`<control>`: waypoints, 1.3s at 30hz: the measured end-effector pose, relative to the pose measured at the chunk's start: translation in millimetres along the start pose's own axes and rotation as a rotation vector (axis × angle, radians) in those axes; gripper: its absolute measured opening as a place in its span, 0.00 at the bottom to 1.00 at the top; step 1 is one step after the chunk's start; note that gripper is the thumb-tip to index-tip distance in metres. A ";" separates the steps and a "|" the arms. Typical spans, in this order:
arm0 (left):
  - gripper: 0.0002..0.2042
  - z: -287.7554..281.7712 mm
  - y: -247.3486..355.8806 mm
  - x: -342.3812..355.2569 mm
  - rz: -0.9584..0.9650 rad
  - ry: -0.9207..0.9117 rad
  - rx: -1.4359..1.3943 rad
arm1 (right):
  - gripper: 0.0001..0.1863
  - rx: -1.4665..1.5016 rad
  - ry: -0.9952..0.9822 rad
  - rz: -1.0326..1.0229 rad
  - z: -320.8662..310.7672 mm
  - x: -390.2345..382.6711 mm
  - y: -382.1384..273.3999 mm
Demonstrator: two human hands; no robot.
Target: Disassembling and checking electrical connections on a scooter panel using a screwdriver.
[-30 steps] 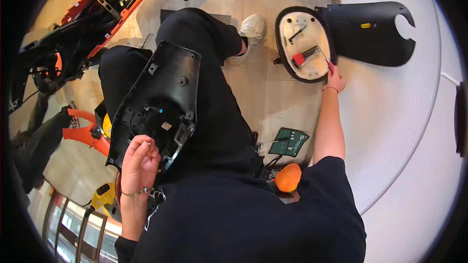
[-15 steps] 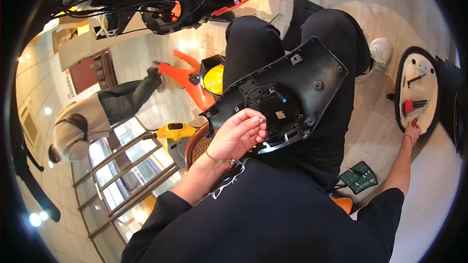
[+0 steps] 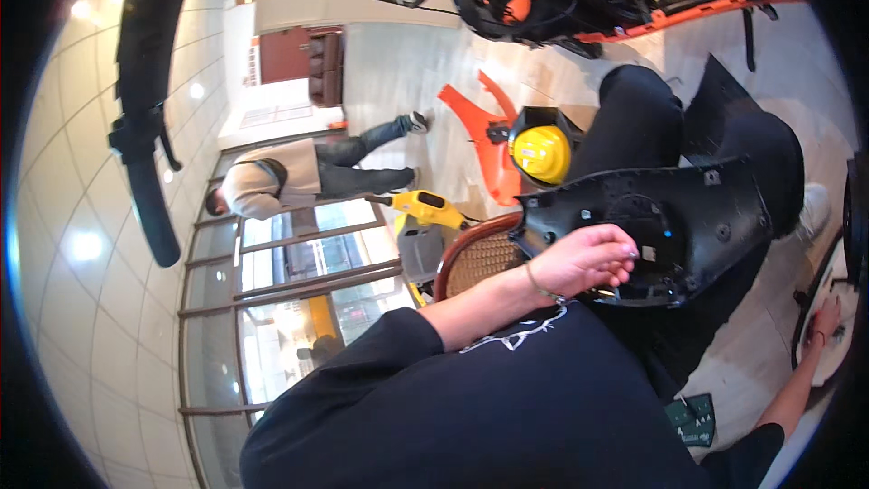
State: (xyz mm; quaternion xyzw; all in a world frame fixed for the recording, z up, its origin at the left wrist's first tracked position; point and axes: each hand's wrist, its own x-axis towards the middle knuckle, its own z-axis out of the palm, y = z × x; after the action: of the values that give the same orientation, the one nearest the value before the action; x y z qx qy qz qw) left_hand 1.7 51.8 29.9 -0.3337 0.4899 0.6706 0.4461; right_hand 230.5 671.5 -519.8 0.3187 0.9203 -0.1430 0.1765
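Lying across the person's lap, the black molded panel [image 3: 701, 217] shows its hollow inner face, with clips, holes and a short blue-tipped cable, and bears a small pale label [image 3: 648, 254] whose print is too small to read. Over its near edge, the left hand [image 3: 588, 258] pinches a tiny piece [image 3: 633, 254] between thumb and fingertips, too small to identify. The right hand [image 3: 826, 315] reaches over a white-lined tray [image 3: 835, 351] at the far right; whether it grips anything cannot be told. On the floor near the right forearm is a green card [image 3: 695, 421] with white print. Past the panel are a yellow rounded shell [image 3: 541, 154] and an orange frame part [image 3: 478, 127]. Compared with half a second ago, the view has swung left, and the red-handled tool at the right fingers can no longer be made out.
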 end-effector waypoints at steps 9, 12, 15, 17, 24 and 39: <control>0.06 11.1 -3.4 -5.4 0.031 0.024 0.070 | 0.32 0.407 -0.198 0.104 115.1 66.7 12.2; 0.07 1.1 -5.2 3.4 0.024 -0.029 0.025 | 0.27 -0.090 -0.134 -0.187 98.9 65.3 39.4; 0.08 -19.8 4.6 -13.7 0.024 -0.068 -0.033 | 0.24 -0.721 -0.025 -0.427 -22.7 100.5 74.3; 0.07 24.0 -4.1 9.0 -0.011 0.193 0.140 | 0.26 -0.151 -0.389 0.017 49.0 15.4 -106.0; 0.06 2.7 26.9 -8.9 -0.029 0.277 0.277 | 0.22 0.159 -0.020 0.130 -102.6 -19.2 -226.1; 0.07 7.1 10.7 11.3 -0.044 0.141 0.258 | 0.14 0.181 -0.178 0.303 -93.7 12.6 -212.2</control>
State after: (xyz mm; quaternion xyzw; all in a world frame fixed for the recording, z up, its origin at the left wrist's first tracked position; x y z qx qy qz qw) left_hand -12.6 60.3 25.8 -0.3305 0.5946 0.5670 0.4645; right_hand 64.2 553.0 -409.0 0.4542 0.8259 -0.2247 0.2474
